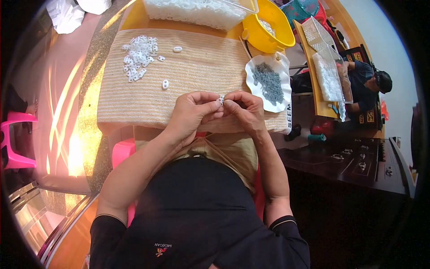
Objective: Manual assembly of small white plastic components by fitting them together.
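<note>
My left hand [193, 110] and my right hand [244, 110] meet fingertip to fingertip over the near edge of a striped beige cloth [197, 67]. Between them they pinch a small white plastic piece [221, 99]. A heap of similar white pieces [139, 56] lies on the cloth at the far left. Two loose ones sit apart from it, one farther off [178, 49] and one nearer [165, 84]. To the right of my hands a white wavy-edged plate [283, 101] holds a mound of small grey pieces [268, 81].
A clear box of white pieces [197, 11] and a yellow bowl [268, 29] stand at the far end. Another person [367, 85] sits at a second table on the right with a white tray [319, 33]. Pink stools stand on the left [15, 139] and under me [122, 150].
</note>
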